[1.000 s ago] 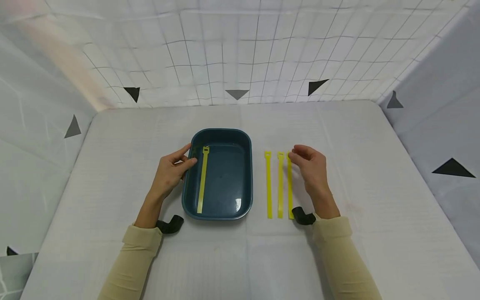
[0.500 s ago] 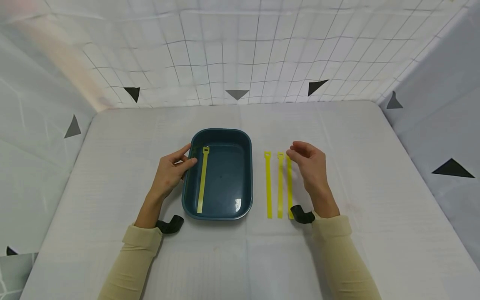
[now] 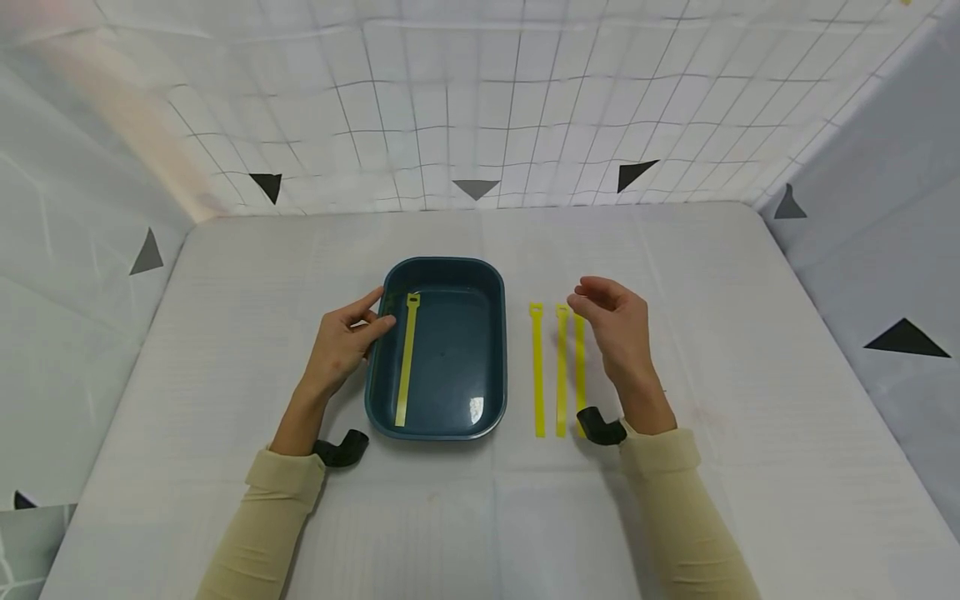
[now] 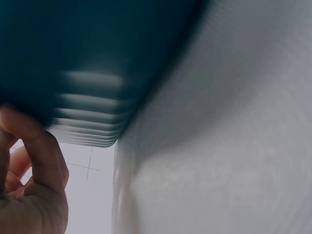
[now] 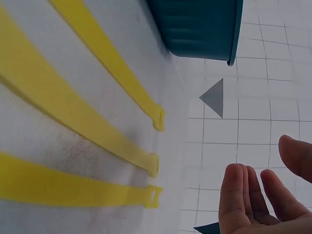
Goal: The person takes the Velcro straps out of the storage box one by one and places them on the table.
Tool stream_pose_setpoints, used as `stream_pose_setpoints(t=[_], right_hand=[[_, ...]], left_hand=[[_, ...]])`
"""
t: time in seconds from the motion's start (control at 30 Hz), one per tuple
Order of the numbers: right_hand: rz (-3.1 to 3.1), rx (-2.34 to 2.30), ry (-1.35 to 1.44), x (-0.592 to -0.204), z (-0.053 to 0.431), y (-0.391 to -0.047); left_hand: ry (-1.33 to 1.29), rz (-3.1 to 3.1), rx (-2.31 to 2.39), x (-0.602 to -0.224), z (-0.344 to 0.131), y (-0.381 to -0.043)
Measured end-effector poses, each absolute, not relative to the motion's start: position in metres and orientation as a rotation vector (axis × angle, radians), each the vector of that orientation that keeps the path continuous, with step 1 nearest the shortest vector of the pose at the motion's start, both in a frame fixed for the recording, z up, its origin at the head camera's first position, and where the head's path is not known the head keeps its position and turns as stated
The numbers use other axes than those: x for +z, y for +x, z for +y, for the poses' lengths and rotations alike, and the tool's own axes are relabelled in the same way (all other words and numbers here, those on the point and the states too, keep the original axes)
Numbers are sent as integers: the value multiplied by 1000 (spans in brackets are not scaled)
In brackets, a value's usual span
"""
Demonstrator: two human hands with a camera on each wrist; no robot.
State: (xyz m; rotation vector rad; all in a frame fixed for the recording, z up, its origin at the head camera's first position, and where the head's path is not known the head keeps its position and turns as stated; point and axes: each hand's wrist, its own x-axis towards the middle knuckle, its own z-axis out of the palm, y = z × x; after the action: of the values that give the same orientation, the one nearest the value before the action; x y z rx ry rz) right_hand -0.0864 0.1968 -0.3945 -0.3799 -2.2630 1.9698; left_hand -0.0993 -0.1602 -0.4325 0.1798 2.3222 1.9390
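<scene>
Head view: 1 yellow strap [image 3: 407, 360] in teal tray [image 3: 450, 367], left hand [image 3: 337, 346] round its rim [image 3: 435, 437], right hand [image 3: 624, 333], thumb and fingers apart

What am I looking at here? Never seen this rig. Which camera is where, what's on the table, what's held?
There is no robot: these are a person's two bare hands. The large picture comes from a camera on the head, looking forward and down. The two smaller ones come from cameras on the wrists, so each shows its own hand's work close up.

On the white table stands a dark teal tray with one yellow strap lying in it. To the right of the tray, three more yellow straps lie roughly parallel on the table.

The left hand grips the tray's left rim, thumb on the inside. The right hand is above the straps' far ends and holds nothing.
</scene>
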Motion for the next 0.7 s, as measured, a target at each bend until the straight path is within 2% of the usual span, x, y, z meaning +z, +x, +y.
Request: stream_pose_setpoints(t=[0.7], right_hand=[[-2256,1967,-343,-389,192,-85]], left_hand=[[177,2345,1920,-431,-159,-99]])
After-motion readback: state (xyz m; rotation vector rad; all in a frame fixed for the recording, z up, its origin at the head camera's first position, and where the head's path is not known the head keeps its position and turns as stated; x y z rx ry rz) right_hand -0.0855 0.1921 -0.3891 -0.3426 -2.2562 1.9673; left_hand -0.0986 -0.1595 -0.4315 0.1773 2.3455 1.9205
